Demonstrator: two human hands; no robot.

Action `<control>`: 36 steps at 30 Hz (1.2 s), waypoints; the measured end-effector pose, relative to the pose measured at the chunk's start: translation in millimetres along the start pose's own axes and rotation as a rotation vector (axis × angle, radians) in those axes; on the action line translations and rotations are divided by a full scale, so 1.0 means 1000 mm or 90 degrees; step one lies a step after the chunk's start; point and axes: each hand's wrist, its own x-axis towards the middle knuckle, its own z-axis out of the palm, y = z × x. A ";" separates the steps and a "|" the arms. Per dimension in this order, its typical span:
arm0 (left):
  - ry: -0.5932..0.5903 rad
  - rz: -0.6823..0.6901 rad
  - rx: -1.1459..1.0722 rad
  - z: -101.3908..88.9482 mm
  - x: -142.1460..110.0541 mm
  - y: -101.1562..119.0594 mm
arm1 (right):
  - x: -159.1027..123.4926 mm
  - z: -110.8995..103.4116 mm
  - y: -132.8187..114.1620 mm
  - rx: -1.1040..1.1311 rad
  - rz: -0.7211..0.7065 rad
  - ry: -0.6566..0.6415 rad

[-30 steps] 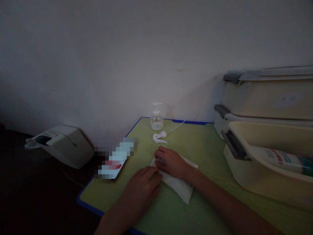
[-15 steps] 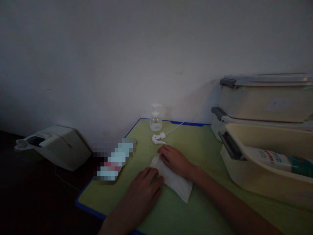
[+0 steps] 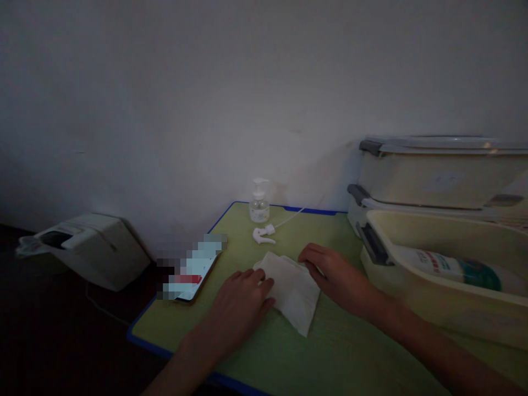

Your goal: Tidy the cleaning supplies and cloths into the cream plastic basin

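Note:
A flat, white folded cloth lies on the green tabletop between my hands. On its left edge rests my left hand, fingers bent, with the index finger and thumb at the border. My right hand is at the upper right edge, its fingers curled together and fingertips on the cloth; the thumb is mostly hidden. Just beyond the cloth lies a white trigger spray head with a thin tube. Behind that stands a clear pump bottle with a white top.
A phone with a lit, partly pixelated screen lies at the table's left edge. On the right, an open cream bin holds a white and green bottle. Lidded boxes are stacked behind it. A white bin stands beyond the table's left side.
My right hand has moved right, off the cloth's middle to its edge, uncovering more of the cloth. My left hand stays at the left edge. The view has shifted slightly.

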 end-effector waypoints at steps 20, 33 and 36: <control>0.019 0.145 0.029 0.055 0.034 -0.012 | -0.049 0.065 -0.015 -0.152 0.033 -0.072; 0.033 0.130 -0.009 0.063 0.033 -0.014 | -0.059 0.030 0.002 0.026 -0.009 -0.214; 0.025 0.129 -0.006 0.063 0.034 -0.014 | -0.060 0.022 0.010 0.032 -0.058 -0.188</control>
